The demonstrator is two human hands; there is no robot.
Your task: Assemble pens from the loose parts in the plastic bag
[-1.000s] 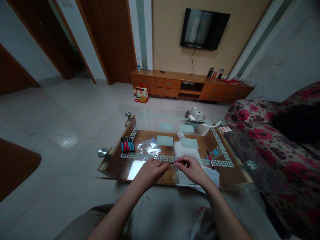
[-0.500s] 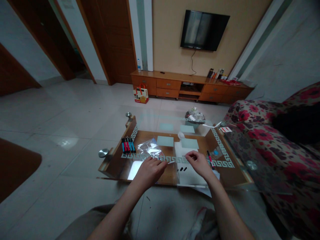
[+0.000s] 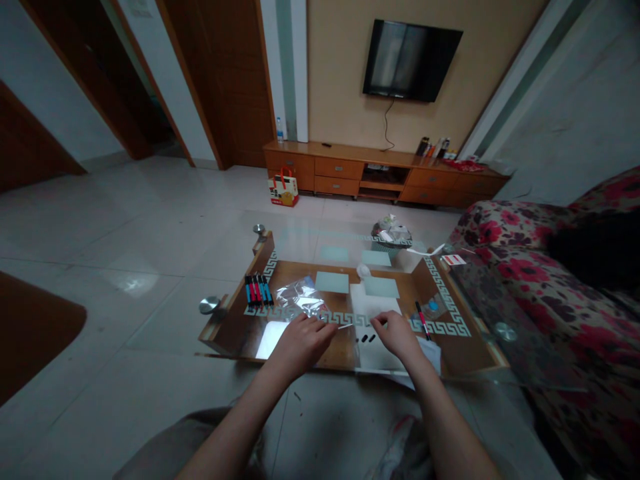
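Observation:
My left hand (image 3: pixel 301 341) is closed over the near edge of the glass coffee table (image 3: pixel 235 320), pinching a thin pale stick (image 3: pixel 344 326) whose tip points right. My right hand (image 3: pixel 397 333) hovers with curled fingers over a white sheet of paper (image 3: pixel 373 303), right beside two small black pieces (image 3: pixel 365 339) lying on it. Nothing can be made out in the right hand's fingers. A crumpled clear plastic bag (image 3: pixel 299 294) lies just beyond my left hand.
Several red and blue pens (image 3: pixel 257 289) lie in a row at the table's left. A red-and-black pen (image 3: pixel 421 316) lies right of the paper. Two pale green cards (image 3: pixel 331 282) and a basket (image 3: pixel 391 235) sit farther back. A floral sofa (image 3: pixel 550 293) borders the right side.
My hands were together on the thin stick; the right hand let go and moved right, then came back toward the two black pieces now lying on the paper. The left hand kept the stick.

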